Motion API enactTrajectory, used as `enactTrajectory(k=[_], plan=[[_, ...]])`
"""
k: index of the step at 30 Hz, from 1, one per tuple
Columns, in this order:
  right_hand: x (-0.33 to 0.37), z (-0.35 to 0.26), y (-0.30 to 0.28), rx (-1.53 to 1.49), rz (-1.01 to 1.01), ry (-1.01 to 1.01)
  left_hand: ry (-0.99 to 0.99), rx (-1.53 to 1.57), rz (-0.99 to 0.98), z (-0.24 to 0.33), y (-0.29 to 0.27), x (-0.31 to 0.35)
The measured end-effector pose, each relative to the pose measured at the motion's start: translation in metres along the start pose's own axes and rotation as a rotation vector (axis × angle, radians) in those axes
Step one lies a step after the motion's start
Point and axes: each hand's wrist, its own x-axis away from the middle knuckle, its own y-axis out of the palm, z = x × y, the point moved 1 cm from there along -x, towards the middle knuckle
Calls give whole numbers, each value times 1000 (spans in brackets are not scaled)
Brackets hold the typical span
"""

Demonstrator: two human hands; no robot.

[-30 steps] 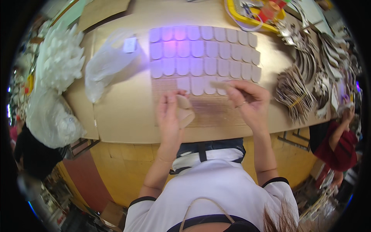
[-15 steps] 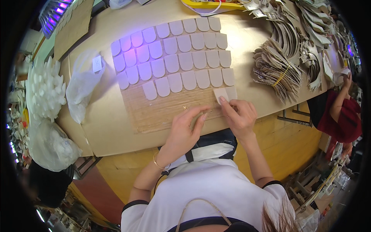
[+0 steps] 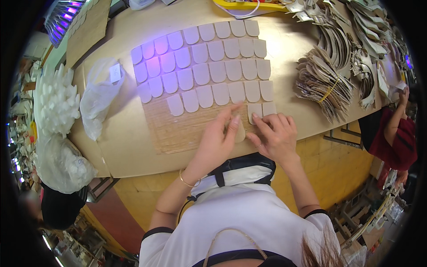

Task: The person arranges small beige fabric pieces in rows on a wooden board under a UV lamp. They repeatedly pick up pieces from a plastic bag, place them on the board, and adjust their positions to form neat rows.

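Observation:
Rows of pale, U-shaped flat pieces (image 3: 205, 73) lie on a brown board (image 3: 171, 135) on the table. My left hand (image 3: 218, 133) is closed on one loose U-shaped piece (image 3: 240, 133), held between thumb and fingers above the board's near part. My right hand (image 3: 278, 135) rests at the board's near right corner. Its index fingertip touches a laid piece (image 3: 254, 109) in the nearest row, and its thumb is spread away with nothing gripped. Beside that piece lies another laid piece (image 3: 268, 108), at the right edge.
Stacks of curved grey-beige parts (image 3: 331, 40) and a banded bundle (image 3: 324, 82) stand at the right. A clear plastic bag (image 3: 100, 102) and white knobbly goods (image 3: 55, 100) are at the left. A yellow tray (image 3: 249, 5) is at the back. Another person (image 3: 391, 138) is at far right.
My left hand has moved slightly up and right, and a U-shaped piece now shows in it. My right thumb has spread away from the laid piece.

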Motion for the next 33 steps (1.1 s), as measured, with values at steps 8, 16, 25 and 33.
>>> enactTrajectory(k=[8, 16, 25, 33], plan=[[-5, -32, -4, -1184, -138, 626, 155, 184, 179, -2, -1, 5], [-6, -33, 5, -515, 200, 383, 93, 101, 335, -9, -10, 11], [-20, -48, 7, -304, 115, 92, -94, 254, 95, -11, -11, 2], [-34, -13, -15, -786, -202, 408, 57, 201, 127, -11, -8, 8]])
